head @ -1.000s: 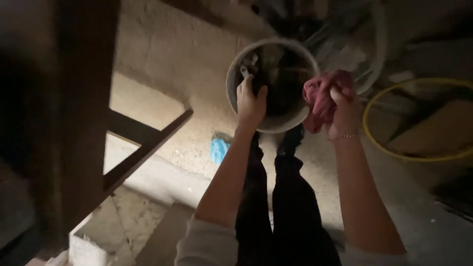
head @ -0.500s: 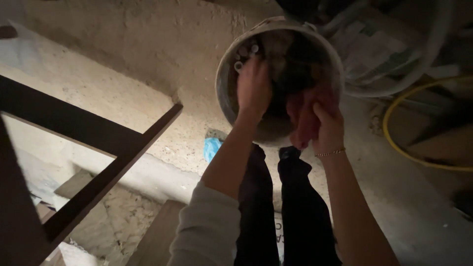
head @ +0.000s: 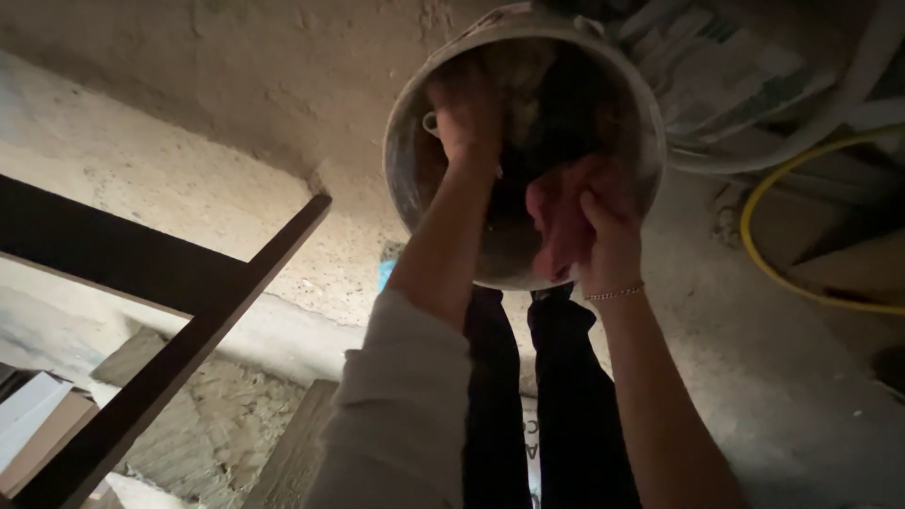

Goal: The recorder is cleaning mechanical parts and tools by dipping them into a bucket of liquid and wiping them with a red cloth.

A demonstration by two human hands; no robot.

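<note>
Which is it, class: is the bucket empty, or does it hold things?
It holds things: the bucket shows dark clutter inside, and the left hand reaches in.

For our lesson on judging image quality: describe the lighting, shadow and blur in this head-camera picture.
Head view: dim, warm light falls on the concrete floor at upper left, while the lower right sinks into shadow; the inside of the bucket is murky, so its contents cannot be made out; the left hand and the right hand holding a pink cloth are softly blurred; the dark frame shows as a silhouette.
</note>
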